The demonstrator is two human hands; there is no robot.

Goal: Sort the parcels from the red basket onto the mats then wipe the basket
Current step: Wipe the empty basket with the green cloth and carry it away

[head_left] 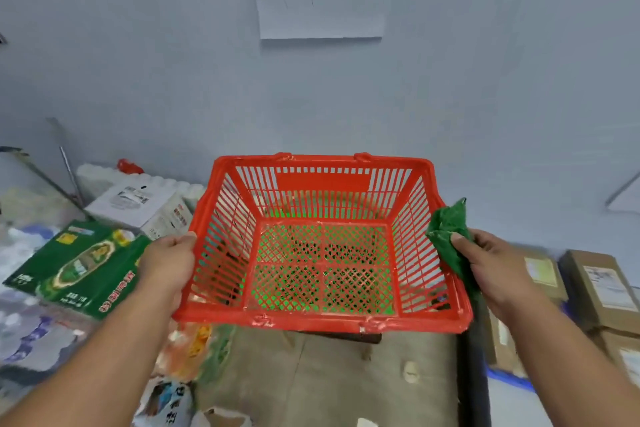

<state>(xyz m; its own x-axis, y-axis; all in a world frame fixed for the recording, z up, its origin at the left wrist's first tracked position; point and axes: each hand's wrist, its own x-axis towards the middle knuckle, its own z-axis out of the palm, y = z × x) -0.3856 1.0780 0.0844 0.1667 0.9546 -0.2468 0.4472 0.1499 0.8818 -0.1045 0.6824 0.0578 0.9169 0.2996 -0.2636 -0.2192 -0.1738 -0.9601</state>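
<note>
- Two hands on the job: the left hand (169,262) grips the left rim of the red basket (322,321), thumb over the top edge, fingers curled round the outside of the wall.
- Right hand (491,269) pinches a crumpled green cloth (448,229), thumb clamped on top of it, and the cloth sits right against the outside of the basket's right wall, near the rim.
- Basket is held up in front of the person and tilted so you look straight down into it. Nothing inside, just the lattice floor, with something bright green showing through the holes from underneath. Can't tell what that green thing is.
- Rim looks scuffed, whitish marks along the near edge.
- Left of the basket: a green carton (78,265) with a gold oval label lying flat, and behind it a white box (133,201) with a shipping label.
- Right side: a few brown cardboard boxes (599,284) with white labels, stacked close together.
- Paper sheet (322,10) with scribbled marker lines is on the wall up behind.
- Down low near the person, some printed plastic bags (173,399), too blurry to read.
</note>
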